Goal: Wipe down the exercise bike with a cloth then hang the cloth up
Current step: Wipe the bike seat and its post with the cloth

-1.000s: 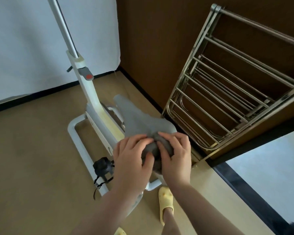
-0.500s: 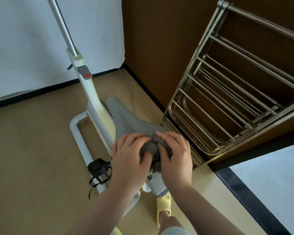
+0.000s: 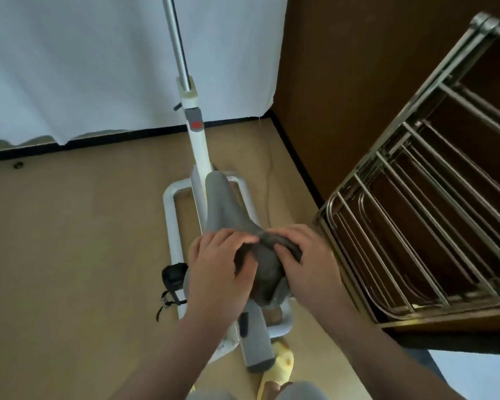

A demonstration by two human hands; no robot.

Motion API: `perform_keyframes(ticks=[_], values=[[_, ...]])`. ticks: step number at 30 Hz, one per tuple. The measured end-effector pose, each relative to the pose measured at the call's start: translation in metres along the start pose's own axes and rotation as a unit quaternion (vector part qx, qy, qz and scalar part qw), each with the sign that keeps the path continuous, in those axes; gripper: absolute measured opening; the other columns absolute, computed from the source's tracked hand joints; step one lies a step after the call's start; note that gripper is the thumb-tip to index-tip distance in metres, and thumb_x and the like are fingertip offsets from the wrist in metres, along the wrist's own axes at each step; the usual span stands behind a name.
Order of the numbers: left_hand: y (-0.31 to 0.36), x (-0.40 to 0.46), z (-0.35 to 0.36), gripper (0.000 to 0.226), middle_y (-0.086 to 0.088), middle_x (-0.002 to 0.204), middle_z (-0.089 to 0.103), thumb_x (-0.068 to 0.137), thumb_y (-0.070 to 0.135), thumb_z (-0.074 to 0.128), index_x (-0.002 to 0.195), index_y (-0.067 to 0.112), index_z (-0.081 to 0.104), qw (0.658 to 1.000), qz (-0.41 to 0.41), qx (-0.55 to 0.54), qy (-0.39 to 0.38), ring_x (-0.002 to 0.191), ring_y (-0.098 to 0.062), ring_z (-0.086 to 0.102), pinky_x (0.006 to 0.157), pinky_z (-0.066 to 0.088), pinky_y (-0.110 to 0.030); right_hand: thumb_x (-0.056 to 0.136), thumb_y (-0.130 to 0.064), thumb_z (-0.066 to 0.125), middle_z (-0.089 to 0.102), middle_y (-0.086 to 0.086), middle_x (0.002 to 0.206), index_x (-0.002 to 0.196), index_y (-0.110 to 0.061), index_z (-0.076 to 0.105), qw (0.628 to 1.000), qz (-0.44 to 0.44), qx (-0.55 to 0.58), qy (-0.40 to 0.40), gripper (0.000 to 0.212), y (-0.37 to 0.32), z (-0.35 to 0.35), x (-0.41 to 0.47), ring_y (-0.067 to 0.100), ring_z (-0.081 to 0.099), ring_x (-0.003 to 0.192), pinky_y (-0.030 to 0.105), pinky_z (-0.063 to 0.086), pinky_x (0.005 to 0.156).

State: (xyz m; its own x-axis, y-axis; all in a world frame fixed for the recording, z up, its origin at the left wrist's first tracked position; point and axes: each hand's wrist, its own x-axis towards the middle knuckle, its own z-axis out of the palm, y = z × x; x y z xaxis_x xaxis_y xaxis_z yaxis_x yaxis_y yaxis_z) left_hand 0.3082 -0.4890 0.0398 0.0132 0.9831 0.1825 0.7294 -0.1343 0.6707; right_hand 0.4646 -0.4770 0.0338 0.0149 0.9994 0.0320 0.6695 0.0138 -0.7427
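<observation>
Since a second ago my view has swung so the bike's post now stands straight ahead instead of leaning left, and my hands have stayed bunched on the cloth at the back of the saddle. Nearest me, my left hand [image 3: 217, 267] has its fingers curled round the left of the dark cloth [image 3: 264, 272], thumb tucked in against it, and my right hand [image 3: 306, 255] has its fingers curled over the right of it, both grasping the wad and pressing it onto the wide rear of the saddle [image 3: 224, 209]. To do this well I think I should spread the cloth flatter under my palms rather than keep it balled, then draw it forward along the narrow nose in one long stroke, keeping pressure even so the saddle does not twist on its post. After that the white frame [image 3: 198, 151] and the chrome post [image 3: 178, 44] beyond it want the same treatment, top downward. The pedal [image 3: 173, 277] down on my left looks untouched. The rack [image 3: 416, 203] just to my right, leaning on the brown wall, seems the likely place to hang the cloth afterwards.
</observation>
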Motion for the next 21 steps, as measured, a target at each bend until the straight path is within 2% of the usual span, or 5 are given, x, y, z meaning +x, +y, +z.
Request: perform_keyframes(ticks=[5,9,13,18,21], values=[[0.002,0.006,0.007,0.021,0.020,0.090,0.062,0.082,0.031,0.046,0.088,0.034,0.065,0.998,-0.038,-0.002,0.049,0.091,-0.007,0.053,0.094,0.040,-0.037,0.091,-0.019,0.061,0.062,-0.020,0.100,0.105,-0.031,0.069,0.995,0.027,0.060,-0.073,0.020,0.006,-0.009,0.027,-0.001,0.057,0.098,0.005,0.041,0.078],[0.001,0.003,0.009,0.016,0.016,0.087,0.060,0.077,0.030,0.050,0.084,0.028,0.064,0.990,-0.085,-0.003,0.115,0.085,-0.010,0.048,0.080,0.047,-0.043,0.089,-0.024,0.063,0.062,-0.020,0.103,0.105,-0.035,0.069,0.991,-0.083,0.021,-0.101,0.020,-0.006,-0.004,0.028,-0.001,0.056,0.097,0.020,0.047,0.082],[0.000,0.002,0.015,0.017,0.015,0.091,0.058,0.078,0.033,0.052,0.089,0.029,0.065,0.984,-0.116,0.024,0.130,0.089,-0.011,0.046,0.078,0.048,-0.043,0.087,-0.024,0.068,0.069,-0.016,0.092,0.096,-0.033,0.071,0.985,0.038,0.097,-0.140,0.013,0.010,0.005,0.069,0.006,0.063,0.091,0.038,0.055,0.083],[0.002,0.001,0.016,0.018,0.017,0.091,0.057,0.080,0.033,0.052,0.087,0.027,0.067,0.983,-0.108,0.049,0.139,0.088,-0.008,0.044,0.079,0.048,-0.040,0.088,-0.033,0.065,0.066,-0.020,0.097,0.103,-0.037,0.070,0.988,-0.039,0.074,-0.130,0.016,0.009,0.010,0.061,0.000,0.061,0.091,0.030,0.055,0.079],[0.002,0.001,0.017,0.014,0.016,0.091,0.059,0.079,0.031,0.055,0.086,0.027,0.067,0.980,-0.122,0.061,0.144,0.089,-0.007,0.044,0.081,0.046,-0.038,0.088,-0.027,0.067,0.069,-0.018,0.090,0.096,-0.035,0.072,0.984,0.020,0.107,-0.143,0.013,0.009,0.014,0.074,0.003,0.064,0.088,0.037,0.057,0.081]])
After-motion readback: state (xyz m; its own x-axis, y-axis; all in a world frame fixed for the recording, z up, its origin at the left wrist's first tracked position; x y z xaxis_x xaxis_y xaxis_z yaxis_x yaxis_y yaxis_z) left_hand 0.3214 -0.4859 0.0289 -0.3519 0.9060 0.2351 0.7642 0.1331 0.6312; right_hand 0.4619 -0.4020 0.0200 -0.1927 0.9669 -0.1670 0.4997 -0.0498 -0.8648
